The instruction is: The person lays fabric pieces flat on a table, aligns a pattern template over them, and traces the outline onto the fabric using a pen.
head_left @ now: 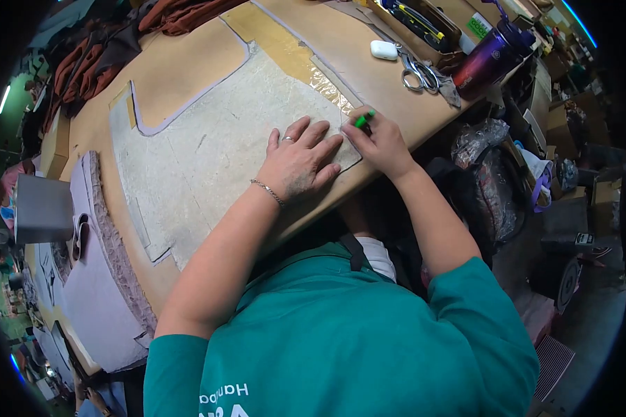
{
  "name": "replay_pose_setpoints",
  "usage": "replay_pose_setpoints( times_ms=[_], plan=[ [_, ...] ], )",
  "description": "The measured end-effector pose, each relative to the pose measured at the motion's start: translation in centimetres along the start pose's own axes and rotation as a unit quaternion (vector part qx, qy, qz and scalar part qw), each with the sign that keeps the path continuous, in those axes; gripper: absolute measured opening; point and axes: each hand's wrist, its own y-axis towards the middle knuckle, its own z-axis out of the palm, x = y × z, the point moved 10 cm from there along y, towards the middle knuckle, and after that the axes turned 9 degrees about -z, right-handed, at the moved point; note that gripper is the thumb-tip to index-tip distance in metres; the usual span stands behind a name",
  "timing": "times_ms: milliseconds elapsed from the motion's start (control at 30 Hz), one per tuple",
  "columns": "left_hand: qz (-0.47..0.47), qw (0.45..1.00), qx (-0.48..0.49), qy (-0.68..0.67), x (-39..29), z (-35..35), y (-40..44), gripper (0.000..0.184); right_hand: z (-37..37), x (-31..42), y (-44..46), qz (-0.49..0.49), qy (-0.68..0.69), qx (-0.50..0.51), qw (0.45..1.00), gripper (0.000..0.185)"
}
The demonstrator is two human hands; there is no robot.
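My left hand (300,161), with a ring and a bracelet, lies flat with spread fingers on a large worn whitish pattern sheet (209,146). Strips of brown and clear tape (285,45) run along the sheet's upper part. Fingers of my right hand (382,142) are closed around a green pen (364,119) at the sheet's right edge. The pen's tip is hidden by the hand. Beneath the sheet, a pale lilac-edged piece (168,124) shows along the cut-out.
Scissors (421,76), a white earbud case (384,50) and a purple bottle (490,59) stand or lie at upper right. Reddish-brown material (94,66) is heaped at upper left. A grey bin (43,208) and lilac hide-like sheets (104,278) are at left.
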Motion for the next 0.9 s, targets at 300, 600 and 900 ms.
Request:
replay_pose_setpoints(
  times_ms=[300, 600, 900],
  plan=[
    [-0.007, 0.999, 0.03, 0.019, -0.1, 0.3, 0.0, 0.045, 0.7, 0.2, 1.5, -0.04, -0.016, -0.026, 0.999, 0.016],
    [0.01, 1.0, 0.017, 0.011, -0.3, 0.4, 0.0, 0.045, 0.4, -1.7, -0.6, 0.031, -0.017, -0.012, 0.999, 0.015],
    [0.017, 0.905, -0.063, -0.42, 5.7, -1.1, 0.7, 0.04, -4.6, -0.9, -6.1, 0.157, 0.214, -0.039, 0.963, 0.006]
  ],
)
